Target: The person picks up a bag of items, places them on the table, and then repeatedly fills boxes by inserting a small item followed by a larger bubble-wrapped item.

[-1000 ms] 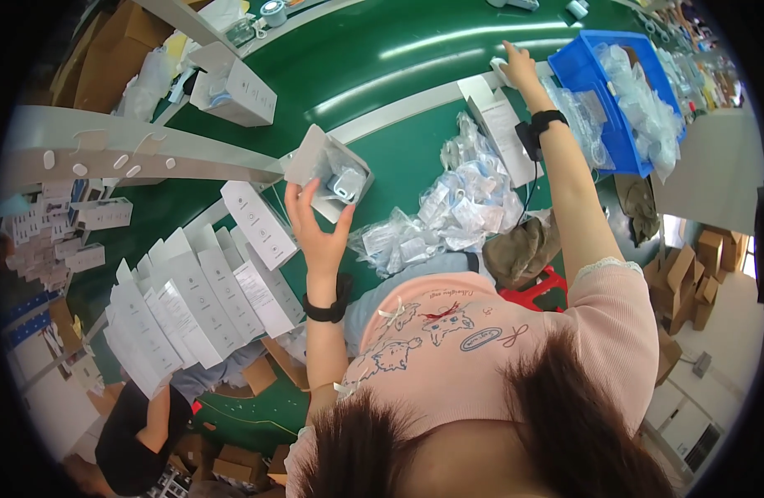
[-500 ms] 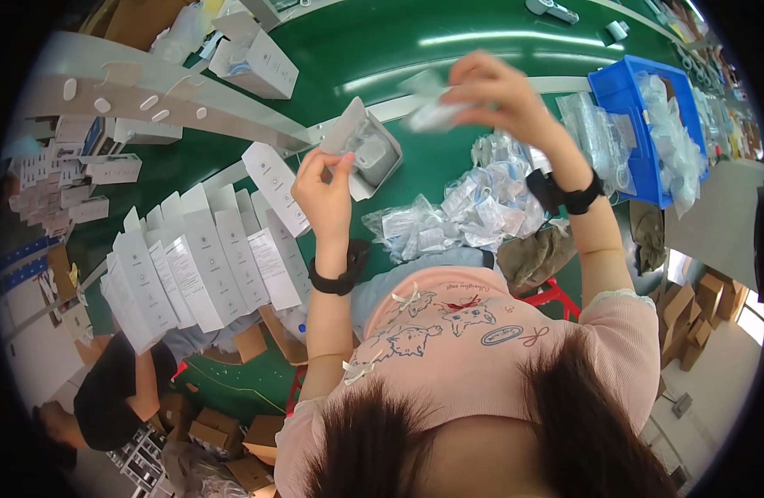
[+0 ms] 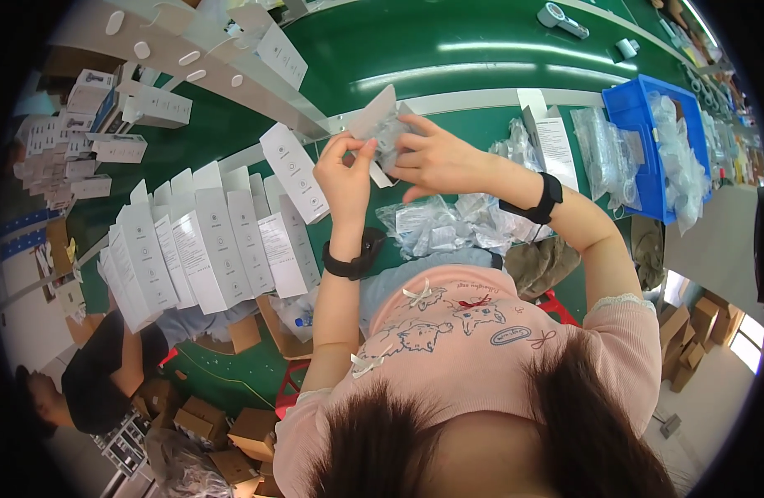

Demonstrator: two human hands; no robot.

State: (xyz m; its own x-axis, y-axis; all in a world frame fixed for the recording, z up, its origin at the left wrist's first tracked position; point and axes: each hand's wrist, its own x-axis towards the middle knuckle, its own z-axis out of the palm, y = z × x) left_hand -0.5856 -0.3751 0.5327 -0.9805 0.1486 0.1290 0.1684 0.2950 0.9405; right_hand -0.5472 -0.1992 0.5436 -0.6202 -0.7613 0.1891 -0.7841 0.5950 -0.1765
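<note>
In front of me my left hand (image 3: 344, 178) pinches the edge of an open white box (image 3: 377, 116), thumb against fingers. The box's flap stands up, and much of its body is hidden by my hands. My right hand (image 3: 436, 158) curls over the opening, its fingers at a crumpled clear plastic bag (image 3: 387, 139); what lies beneath is hidden. Beside my left hand stands a closed-sided white box (image 3: 294, 173). Below my right hand lies a heap of clear bags (image 3: 436, 228) with small parts in them.
A row of open white boxes (image 3: 207, 249) stands at left. On the right are another white box (image 3: 553, 141), bagged parts (image 3: 602, 153) and a blue bin (image 3: 639, 158). A metal frame (image 3: 232, 75) crosses the far left. A co-worker (image 3: 104, 373) sits at lower left.
My right hand has come down and left, bringing the clear plastic bag to the open box. My left hand stays at the box's edge. A white box at right now shows.
</note>
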